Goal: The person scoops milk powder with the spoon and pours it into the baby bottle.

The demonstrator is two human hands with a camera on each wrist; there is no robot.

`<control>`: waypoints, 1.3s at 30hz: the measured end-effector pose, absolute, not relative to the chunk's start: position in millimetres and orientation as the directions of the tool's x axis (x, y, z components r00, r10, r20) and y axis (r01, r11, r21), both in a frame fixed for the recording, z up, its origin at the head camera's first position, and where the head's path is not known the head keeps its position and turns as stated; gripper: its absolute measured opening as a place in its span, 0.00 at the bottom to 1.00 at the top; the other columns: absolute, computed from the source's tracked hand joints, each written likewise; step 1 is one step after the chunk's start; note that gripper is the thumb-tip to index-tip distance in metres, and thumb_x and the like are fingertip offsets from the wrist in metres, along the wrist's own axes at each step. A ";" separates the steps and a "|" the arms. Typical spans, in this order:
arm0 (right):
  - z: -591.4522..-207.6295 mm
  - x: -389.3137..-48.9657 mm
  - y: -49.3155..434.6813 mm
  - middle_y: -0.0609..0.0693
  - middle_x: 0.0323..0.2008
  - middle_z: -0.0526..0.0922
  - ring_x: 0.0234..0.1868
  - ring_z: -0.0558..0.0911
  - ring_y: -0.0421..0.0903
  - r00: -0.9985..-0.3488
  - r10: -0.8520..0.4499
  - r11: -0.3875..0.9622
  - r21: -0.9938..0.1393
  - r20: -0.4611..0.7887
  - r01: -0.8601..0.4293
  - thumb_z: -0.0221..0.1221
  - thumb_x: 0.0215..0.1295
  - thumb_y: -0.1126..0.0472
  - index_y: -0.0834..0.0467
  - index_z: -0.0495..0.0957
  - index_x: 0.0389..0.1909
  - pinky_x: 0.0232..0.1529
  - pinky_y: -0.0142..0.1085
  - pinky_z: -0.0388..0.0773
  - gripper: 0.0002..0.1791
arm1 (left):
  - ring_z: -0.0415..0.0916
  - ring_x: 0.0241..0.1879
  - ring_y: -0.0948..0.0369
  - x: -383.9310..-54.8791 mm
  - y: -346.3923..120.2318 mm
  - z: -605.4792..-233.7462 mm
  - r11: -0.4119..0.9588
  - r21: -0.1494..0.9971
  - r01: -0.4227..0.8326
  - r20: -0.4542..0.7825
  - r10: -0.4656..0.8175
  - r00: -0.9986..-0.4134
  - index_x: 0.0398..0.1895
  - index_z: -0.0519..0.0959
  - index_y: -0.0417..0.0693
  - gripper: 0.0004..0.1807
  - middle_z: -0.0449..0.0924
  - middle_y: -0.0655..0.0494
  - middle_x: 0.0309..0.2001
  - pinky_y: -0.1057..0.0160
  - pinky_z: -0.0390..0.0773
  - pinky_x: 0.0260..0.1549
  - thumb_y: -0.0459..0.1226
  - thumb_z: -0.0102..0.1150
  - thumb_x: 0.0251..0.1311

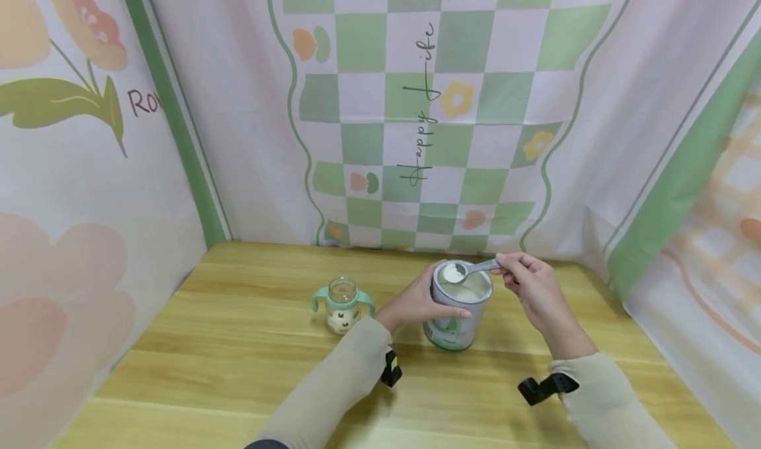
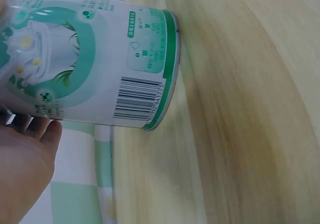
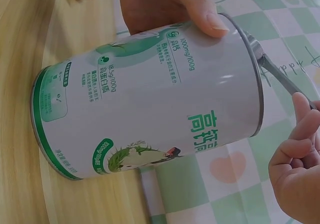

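A white and green milk powder can (image 1: 458,335) stands uncovered on the table, pale powder inside. My left hand (image 1: 418,302) grips its side near the rim, the thumb across the front. In the left wrist view, fingers of that hand (image 2: 22,166) curl at the can (image 2: 105,59). Between thumb and fingers my right hand (image 1: 535,295) pinches the handle of a metal measuring spoon (image 1: 483,265). The spoon's bowl, heaped with white powder, is over the can's mouth. From the right wrist, the spoon (image 3: 281,75) appears partly hidden behind the rim.
Left of the can stands a clear baby bottle (image 1: 343,315) with mint-green handles, uncapped, close to my left sleeve (image 1: 339,383). The wooden table (image 1: 238,356) ends at a checked cloth backdrop (image 1: 416,105). Printed curtains hang at both sides.
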State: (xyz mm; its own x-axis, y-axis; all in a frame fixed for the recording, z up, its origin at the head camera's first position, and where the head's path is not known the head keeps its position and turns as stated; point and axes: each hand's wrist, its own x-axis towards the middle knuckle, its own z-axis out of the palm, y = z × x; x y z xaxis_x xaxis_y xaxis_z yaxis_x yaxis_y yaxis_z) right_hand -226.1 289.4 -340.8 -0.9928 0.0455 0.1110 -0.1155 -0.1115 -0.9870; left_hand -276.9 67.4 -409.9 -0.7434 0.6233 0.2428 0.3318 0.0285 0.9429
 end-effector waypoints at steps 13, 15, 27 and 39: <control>-338.9 -224.7 284.2 0.46 0.29 0.84 0.29 0.76 0.37 -0.993 0.039 -0.163 -0.979 0.116 -0.121 0.63 0.70 0.59 0.57 0.82 0.32 0.32 0.26 0.78 0.07 | 0.61 0.70 0.58 -274.2 48.8 -394.7 0.289 0.895 0.339 0.119 0.578 -0.807 0.80 0.50 0.56 0.57 0.59 0.57 0.74 0.47 0.64 0.66 0.53 0.76 0.52; -339.0 -224.3 282.9 0.46 0.29 0.84 0.29 0.76 0.37 -0.992 0.035 -0.164 -0.978 0.124 -0.128 0.63 0.71 0.60 0.56 0.83 0.32 0.32 0.26 0.78 0.07 | 0.62 0.70 0.57 -275.3 45.9 -394.2 0.315 0.880 0.355 0.119 0.577 -0.808 0.80 0.52 0.56 0.56 0.59 0.57 0.74 0.47 0.65 0.65 0.54 0.75 0.52; -339.9 -228.4 271.9 0.46 0.30 0.84 0.31 0.78 0.37 -0.991 0.000 -0.124 -0.984 0.132 -0.131 0.63 0.71 0.58 0.57 0.82 0.33 0.37 0.27 0.80 0.07 | 0.67 0.66 0.59 -278.2 24.4 -376.4 0.318 0.833 0.452 0.186 0.609 -0.771 0.77 0.60 0.54 0.48 0.62 0.58 0.73 0.54 0.66 0.66 0.50 0.74 0.56; -337.4 -228.8 254.1 0.45 0.30 0.84 0.32 0.79 0.37 -0.995 -0.016 -0.101 -0.990 0.100 -0.098 0.62 0.72 0.58 0.57 0.80 0.34 0.37 0.27 0.79 0.08 | 0.72 0.60 0.62 -279.6 -3.8 -359.0 0.395 0.741 0.543 0.209 0.633 -0.746 0.71 0.69 0.54 0.41 0.73 0.61 0.63 0.54 0.71 0.62 0.51 0.74 0.56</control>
State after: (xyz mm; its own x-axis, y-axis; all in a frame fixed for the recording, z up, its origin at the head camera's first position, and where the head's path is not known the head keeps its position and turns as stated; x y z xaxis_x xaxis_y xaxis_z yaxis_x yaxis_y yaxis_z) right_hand -228.8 254.1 -337.4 -0.9949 -0.0161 0.0998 -0.0976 -0.1010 -0.9901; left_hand -279.6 -3.8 -359.0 -0.7457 0.6326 0.2092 0.5432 0.3953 0.7407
